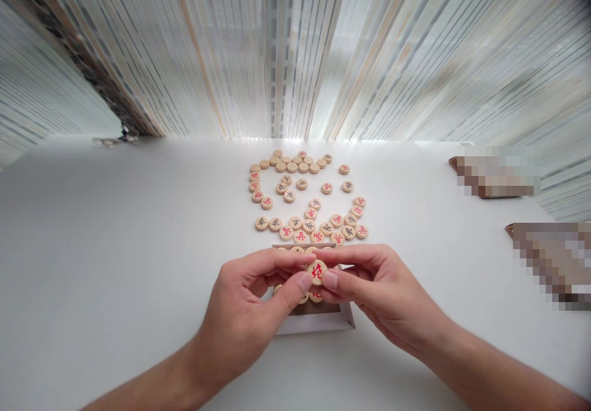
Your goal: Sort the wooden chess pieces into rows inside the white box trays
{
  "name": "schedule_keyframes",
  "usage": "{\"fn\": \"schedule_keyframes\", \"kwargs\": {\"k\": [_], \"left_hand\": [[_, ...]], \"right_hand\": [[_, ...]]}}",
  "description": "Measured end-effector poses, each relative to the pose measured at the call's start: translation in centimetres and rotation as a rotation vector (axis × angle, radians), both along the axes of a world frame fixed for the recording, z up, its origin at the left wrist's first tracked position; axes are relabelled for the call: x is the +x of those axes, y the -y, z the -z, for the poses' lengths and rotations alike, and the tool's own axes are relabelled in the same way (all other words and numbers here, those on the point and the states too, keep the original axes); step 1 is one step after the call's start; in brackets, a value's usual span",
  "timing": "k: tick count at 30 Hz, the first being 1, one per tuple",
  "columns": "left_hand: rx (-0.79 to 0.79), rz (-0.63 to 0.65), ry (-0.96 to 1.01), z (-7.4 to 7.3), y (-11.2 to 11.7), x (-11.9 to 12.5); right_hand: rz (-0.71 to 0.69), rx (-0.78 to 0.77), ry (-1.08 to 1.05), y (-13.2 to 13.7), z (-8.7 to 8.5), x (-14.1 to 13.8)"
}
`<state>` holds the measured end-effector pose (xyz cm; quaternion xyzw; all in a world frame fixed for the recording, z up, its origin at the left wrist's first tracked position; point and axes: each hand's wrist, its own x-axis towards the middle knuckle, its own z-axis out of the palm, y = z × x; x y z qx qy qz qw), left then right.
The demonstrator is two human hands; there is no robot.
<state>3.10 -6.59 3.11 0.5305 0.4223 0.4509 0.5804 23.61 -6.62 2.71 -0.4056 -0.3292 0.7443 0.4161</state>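
Between the fingertips of both hands is a round wooden xiangqi piece [317, 272] with a red character facing me. My left hand [263, 306] pinches it from the left, thumb in front and fingers behind. From the right, my right hand [378, 294] grips the same piece with its thumb and fingers. Just beneath the hands is a shallow open box [318, 323] with a brown floor and pale rim. Several pieces lie inside, partly covered by the hands; one near piece [316, 296] shows a red mark.
Beyond the box, many loose xiangqi pieces [300, 236] with red or black characters spread over the white table [161, 245]. Farther back is a cluster of blank-side-up pieces [292, 167]. Two blurred-out frames [494, 176] stand at the right. A striped curtain [240, 48] hangs behind.
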Motion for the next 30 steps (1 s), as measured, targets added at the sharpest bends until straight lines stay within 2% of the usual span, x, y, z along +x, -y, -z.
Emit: {"fn": "schedule_keyframes", "kwargs": {"k": [5, 9, 16, 24, 27, 30], "left_hand": [[-0.006, 0.019, 0.014, 0.0, 0.0, 0.0], [0.066, 0.013, -0.052, 0.3, 0.0, 0.0], [0.336, 0.014, -0.201, 0.6, 0.1, -0.2], [0.626, 0.069, -0.253, 0.1, -0.1, 0.0], [0.638, 0.096, -0.199, -0.1, -0.3, 0.2], [0.572, 0.103, -0.173, -0.1, -0.3, 0.2]], "right_hand": [[0.013, -0.003, 0.024, 0.2, 0.3, 0.2], [0.011, 0.006, 0.017, 0.1, 0.1, 0.1], [-0.039, 0.036, -0.010, -0.1, -0.6, -0.1], [-0.077, -0.048, 0.011, -0.1, -0.7, -0.4], [-0.094, -0.033, -0.048, 0.0, -0.8, -0.6], [-0.089, 0.033, -0.089, 0.0, -0.8, -0.5]]}}
